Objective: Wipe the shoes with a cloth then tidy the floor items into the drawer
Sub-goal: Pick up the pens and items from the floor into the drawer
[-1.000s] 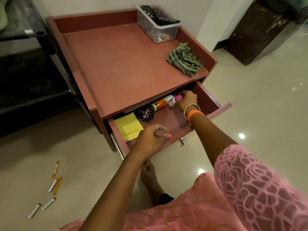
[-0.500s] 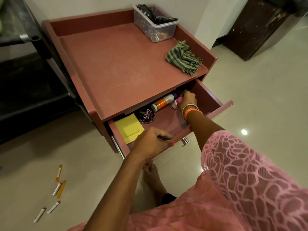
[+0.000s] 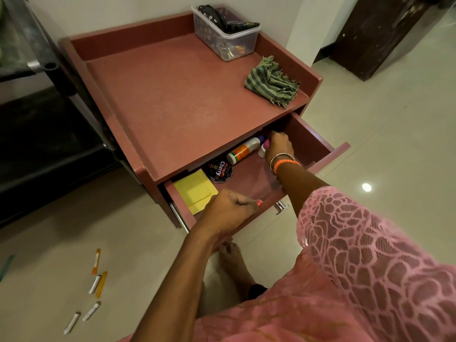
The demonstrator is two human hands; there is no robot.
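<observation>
The reddish-brown drawer [image 3: 318, 141] stands pulled open under the cabinet top. Inside lie a yellow pad [image 3: 195, 191], a round black Cherry polish tin [image 3: 220, 171] and an orange-and-white bottle [image 3: 243, 150]. My right hand [image 3: 278, 145] reaches deep into the drawer and curls round a small white bottle with a pink cap [image 3: 263, 149]. My left hand [image 3: 229, 211] grips the drawer's front edge. A green striped cloth [image 3: 271, 82] sits crumpled on the cabinet top at the right. Several small tubes and sticks [image 3: 95, 283] lie on the floor at lower left.
A clear plastic box [image 3: 225, 37] with remotes and keys stands at the cabinet's back right. A black rack [image 3: 37, 119] is left of the cabinet, a dark wooden door [image 3: 375, 38] at upper right. My bare foot [image 3: 234, 262] is below the drawer, beside its metal knob [image 3: 281, 208].
My right hand has pushed the pink-capped bottle further back into the drawer, next to the orange bottle. My left hand has closed onto the drawer front.
</observation>
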